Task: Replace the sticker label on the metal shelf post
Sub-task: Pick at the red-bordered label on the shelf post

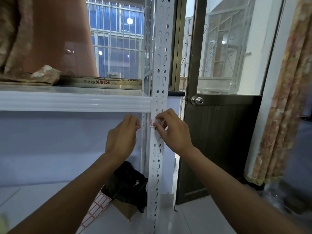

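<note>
A white perforated metal shelf post [159,65] stands upright in the middle of the view. A small white sticker label with a red border [152,123] lies on the post just under the shelf beam. My right hand [172,130] pinches the label's right part between thumb and fingers against the post. My left hand [122,137] hovers just left of the post with its fingers curled together; whether they pinch anything I cannot tell. A sheet of red-bordered sticker labels [95,211] lies on the floor below my left forearm.
The white shelf beam [74,101] runs left from the post, with fabric and a printed metal strip on the shelf above. A black bag [130,184] and a cardboard piece sit at the post's foot. A dark door with a knob [197,100] stands right; a curtain hangs far right.
</note>
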